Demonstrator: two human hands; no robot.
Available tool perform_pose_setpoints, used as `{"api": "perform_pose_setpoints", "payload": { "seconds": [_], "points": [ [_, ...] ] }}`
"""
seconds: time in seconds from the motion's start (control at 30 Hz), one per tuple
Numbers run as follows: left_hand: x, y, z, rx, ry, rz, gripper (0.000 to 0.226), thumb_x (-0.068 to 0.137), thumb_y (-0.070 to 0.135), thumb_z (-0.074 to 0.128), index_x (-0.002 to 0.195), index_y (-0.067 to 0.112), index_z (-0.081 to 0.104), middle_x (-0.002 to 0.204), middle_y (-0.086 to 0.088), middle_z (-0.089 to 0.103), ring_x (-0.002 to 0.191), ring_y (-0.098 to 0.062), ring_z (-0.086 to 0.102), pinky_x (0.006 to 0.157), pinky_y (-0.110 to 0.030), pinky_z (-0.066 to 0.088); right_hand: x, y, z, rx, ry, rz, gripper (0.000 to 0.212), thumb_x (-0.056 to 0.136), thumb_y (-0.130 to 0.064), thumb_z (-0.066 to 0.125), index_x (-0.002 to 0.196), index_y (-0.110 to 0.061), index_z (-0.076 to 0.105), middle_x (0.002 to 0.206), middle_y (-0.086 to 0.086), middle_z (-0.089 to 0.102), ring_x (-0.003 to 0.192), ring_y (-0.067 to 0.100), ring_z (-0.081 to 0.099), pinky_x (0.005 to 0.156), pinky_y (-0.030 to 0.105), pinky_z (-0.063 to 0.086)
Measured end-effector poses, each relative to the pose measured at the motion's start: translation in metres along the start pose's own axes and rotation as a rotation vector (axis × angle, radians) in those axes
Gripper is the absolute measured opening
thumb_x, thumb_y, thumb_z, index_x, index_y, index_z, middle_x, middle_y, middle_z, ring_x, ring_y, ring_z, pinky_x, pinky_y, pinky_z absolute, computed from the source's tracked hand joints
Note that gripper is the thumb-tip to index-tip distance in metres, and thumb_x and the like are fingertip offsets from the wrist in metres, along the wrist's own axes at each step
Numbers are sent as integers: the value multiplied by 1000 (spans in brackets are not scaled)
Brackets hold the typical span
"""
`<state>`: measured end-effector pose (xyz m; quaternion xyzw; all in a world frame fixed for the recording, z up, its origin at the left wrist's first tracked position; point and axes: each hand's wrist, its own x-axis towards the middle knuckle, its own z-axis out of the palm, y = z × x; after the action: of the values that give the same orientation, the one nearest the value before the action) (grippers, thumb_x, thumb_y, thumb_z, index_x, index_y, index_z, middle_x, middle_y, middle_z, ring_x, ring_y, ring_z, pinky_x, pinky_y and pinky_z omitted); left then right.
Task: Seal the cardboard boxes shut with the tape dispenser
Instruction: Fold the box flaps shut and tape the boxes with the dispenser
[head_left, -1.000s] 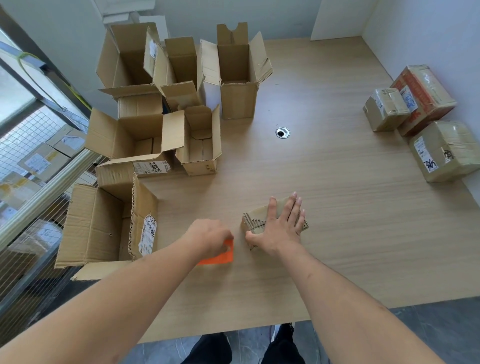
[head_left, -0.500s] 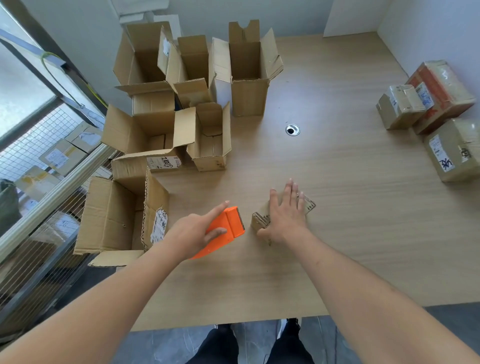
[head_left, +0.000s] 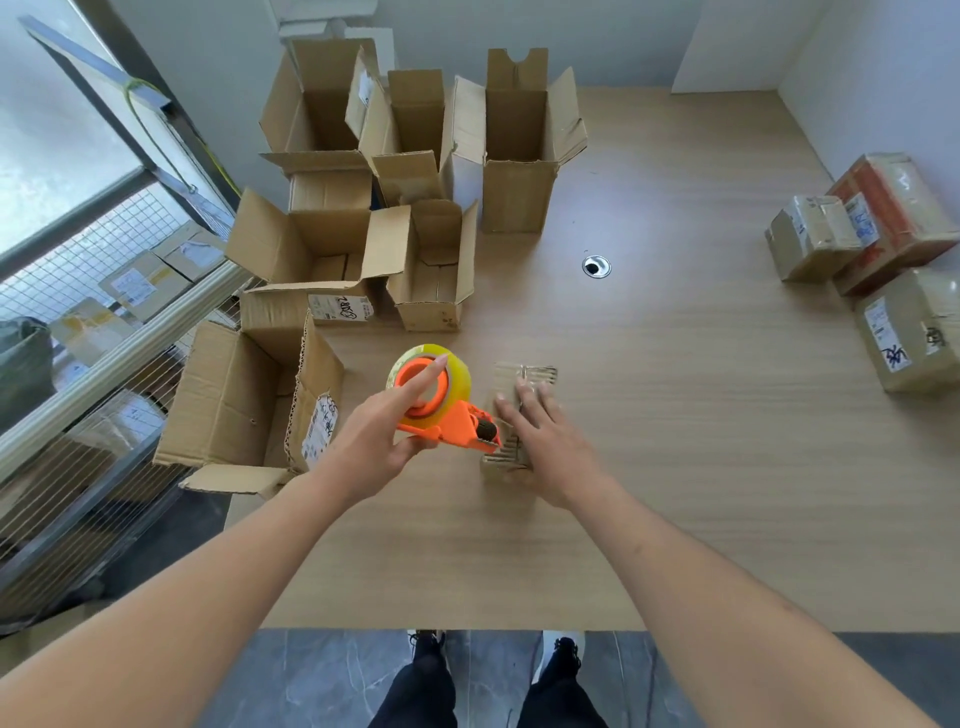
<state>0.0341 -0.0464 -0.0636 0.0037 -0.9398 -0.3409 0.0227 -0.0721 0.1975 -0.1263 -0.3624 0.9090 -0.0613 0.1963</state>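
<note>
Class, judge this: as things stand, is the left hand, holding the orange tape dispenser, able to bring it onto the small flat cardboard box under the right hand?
Probably yes. The left hand holds the orange tape dispenser right beside the small cardboard box; the right hand covers part of it.

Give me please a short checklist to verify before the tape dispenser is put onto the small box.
1. Left hand grips the tape dispenser: ok.
2. Right hand presses flat on the small box: ok.
3. Dispenser's front end is at the box's near edge: ok.
4. Free tape end pulled out and ready: cannot tell.
5. Box flaps fully closed under the hand: cannot tell.
6. Table around the box leaves room for the stroke: ok.
</note>
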Motion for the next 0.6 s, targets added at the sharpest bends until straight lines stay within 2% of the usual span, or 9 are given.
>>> {"api": "perform_pose_setpoints", "payload": {
  "seconds": [0.1,0.17,0.23,0.3,0.37,0.47,0.6],
  "points": [
    [-7,2,3,15,42,28,104,80,16,85,157,45,20,110,11,56,97,-9,51,88,-30,42,1,0,-10,165,-47,-61,106,81,-40,80,163,-30,13,171,0,-2,157,27,-7,127,47,6],
    [-9,2,2,24,45,22,106,81,18,85,156,49,17,111,11,56,96,-12,53,87,-30,43,-5,-3,-18,399,33,-21,88,78,-31,69,158,-31,32,169,-5,17,157,15,7,126,47,2],
    [-11,2,3,36,44,2,106,81,20,84,155,52,16,111,10,56,95,-17,55,84,-29,41,-10,-7,-24,665,193,23,76,69,-22,55,144,-31,52,158,-7,41,149,9,30,125,41,14],
    [-13,3,3,41,49,-19,104,82,22,84,155,52,16,109,7,59,93,-18,56,81,-27,39,-14,-7,-26,828,277,-17,65,68,-20,54,132,-25,62,141,-6,56,133,13,51,115,31,36],
    [-13,3,3,44,44,-37,104,83,23,83,156,51,15,111,3,63,96,-20,58,81,-26,38,-19,-14,-32,859,288,-67,54,72,-25,60,126,-26,64,131,-9,60,118,11,59,99,21,47],
    [-15,2,3,29,29,-26,103,83,22,83,158,46,17,114,0,66,102,-23,61,87,-29,44,-23,-24,-36,828,365,-123,38,81,-20,73,117,-26,69,118,-8,64,104,11,64,85,23,54],
    [-19,9,1,-12,-9,-14,103,84,19,82,158,49,15,111,0,67,98,-24,64,90,-37,51,-23,-31,-32,799,501,-117,13,85,-10,80,97,-15,79,93,-3,72,86,10,67,74,23,55]
  ]
}}
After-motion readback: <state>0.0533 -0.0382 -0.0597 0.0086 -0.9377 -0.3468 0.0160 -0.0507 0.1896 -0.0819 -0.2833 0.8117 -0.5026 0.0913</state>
